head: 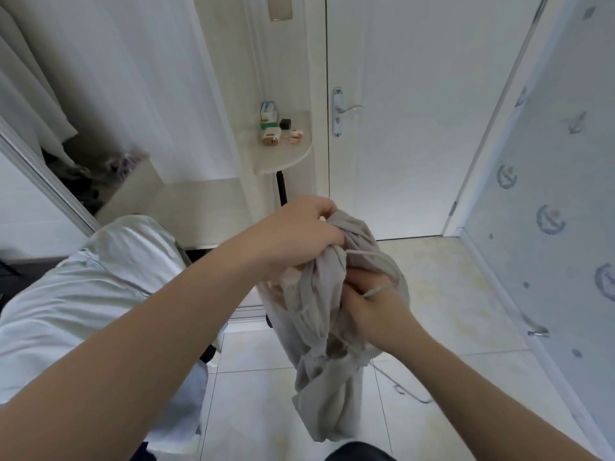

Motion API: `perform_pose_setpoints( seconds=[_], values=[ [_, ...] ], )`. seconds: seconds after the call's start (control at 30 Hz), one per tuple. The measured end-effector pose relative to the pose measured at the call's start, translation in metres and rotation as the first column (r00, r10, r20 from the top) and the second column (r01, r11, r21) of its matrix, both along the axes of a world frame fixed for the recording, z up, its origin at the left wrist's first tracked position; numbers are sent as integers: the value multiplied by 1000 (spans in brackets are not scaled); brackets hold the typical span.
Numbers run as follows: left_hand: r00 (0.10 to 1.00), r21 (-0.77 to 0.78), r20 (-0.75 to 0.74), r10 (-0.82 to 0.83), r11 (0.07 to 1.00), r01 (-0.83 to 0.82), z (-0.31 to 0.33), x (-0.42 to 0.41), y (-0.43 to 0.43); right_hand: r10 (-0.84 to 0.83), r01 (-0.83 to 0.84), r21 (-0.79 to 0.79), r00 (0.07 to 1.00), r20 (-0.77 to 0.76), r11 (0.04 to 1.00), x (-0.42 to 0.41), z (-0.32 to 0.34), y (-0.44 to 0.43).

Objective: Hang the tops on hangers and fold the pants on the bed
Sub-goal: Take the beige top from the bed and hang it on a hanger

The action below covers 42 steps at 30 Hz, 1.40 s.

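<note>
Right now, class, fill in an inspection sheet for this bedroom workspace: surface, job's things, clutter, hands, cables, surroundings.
Surface: bed with a pale sheet, at left.
Job's things: beige garment, bunched, held up over the tiled floor; no hanger clearly seen.
Clutter: small items on the corner shelf.
Hands: left hand grips the garment's top; right hand grips it lower, with a thin white strand across it.
Cables: nothing seen.
Surroundings: white door, patterned wall.
</note>
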<state>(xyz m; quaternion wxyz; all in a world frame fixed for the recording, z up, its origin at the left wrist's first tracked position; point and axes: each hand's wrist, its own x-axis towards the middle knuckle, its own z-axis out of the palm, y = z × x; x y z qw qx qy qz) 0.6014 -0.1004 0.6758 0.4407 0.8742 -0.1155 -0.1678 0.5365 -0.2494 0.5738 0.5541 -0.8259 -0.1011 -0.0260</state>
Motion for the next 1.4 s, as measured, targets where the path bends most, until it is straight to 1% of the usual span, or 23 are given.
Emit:
perform_pose_setpoints(
  seconds=[0.1,0.17,0.2,0.23,0.27,0.3,0.33,0.37,0.4,0.43,0.47,0.57,0.63,0.73,0.77,0.83,0.87,0.93,1.03,1.1,1.2,1.27,1.4],
  values=[
    [999,14,-53,-5,1000,6,-6,-13,0,-59,47,270,998,38,962,-6,-9,-1],
    [992,7,-114,-56,998,58,-6,-20,6,-75,46,366,995,63,930,-11,-6,-9],
    [994,33,-62,-88,995,90,-5,-24,9,-58,24,396,995,75,918,-12,-4,-11],
    [990,119,77,-115,987,106,-3,-26,12,-44,7,415,996,79,910,-12,-3,-13],
    [953,242,266,-143,967,77,-1,-27,15,-32,0,433,997,67,901,-12,-1,-16],
    [869,371,449,-207,928,30,1,-28,18,-25,5,451,999,38,892,-10,2,-20],
    [781,484,539,-316,875,20,5,-30,21,-22,15,464,1000,8,886,-8,5,-24],
    [737,585,524,-428,809,54,7,-33,23,-16,18,472,1000,-7,881,-7,8,-30],
    [732,664,455,-507,741,101,6,-35,25,-5,8,476,1000,-8,879,-5,11,-34],
    [749,706,386,-538,695,135,3,-38,25,12,-11,477,1000,1,879,-3,14,-37],
    [764,721,360,-536,679,137,-3,-41,22,34,-37,479,999,15,877,-2,16,-37],
    [758,731,418,-502,681,48,-30,-50,10,52,-71,483,997,51,873,0,14,-26],
    [782,686,419,-461,725,61,-46,-51,9,-1,-15,450,999,35,893,2,10,-18],
    [875,453,395,-278,888,78,-70,-45,25,-134,122,336,991,11,934,7,0,-20],
    [888,377,407,-213,925,49,-80,-45,31,-206,191,314,979,12,930,7,-6,-25],
    [888,266,450,-93,963,-34,-97,-47,42,-345,318,278,937,53,906,2,-20,-38],
    [882,209,470,-26,974,-83,-104,-50,47,-367,338,258,928,70,905,-3,-28,-42],
    [856,83,501,129,977,-196,-115,-57,54,-309,293,211,950,45,932,-11,-47,-44],
    [775,-46,552,307,939,-340,-125,-69,56,-62,69,67,994,-93,995,-19,-73,-25],
    [748,-108,557,361,924,-366,-128,-78,54,90,-101,-58,980,-177,993,-20,-87,-7],
    [746,-125,548,379,919,-374,-132,-86,57,172,-212,-207,966,-194,955,-12,-98,10],
    [749,-131,525,405,907,-399,-137,-88,62,210,-250,-220,959,-190,943,-9,-99,16],
    [738,-148,449,504,857,-494,-147,-90,70,276,-293,-152,954,-120,944,-20,-104,19]
  ],
)
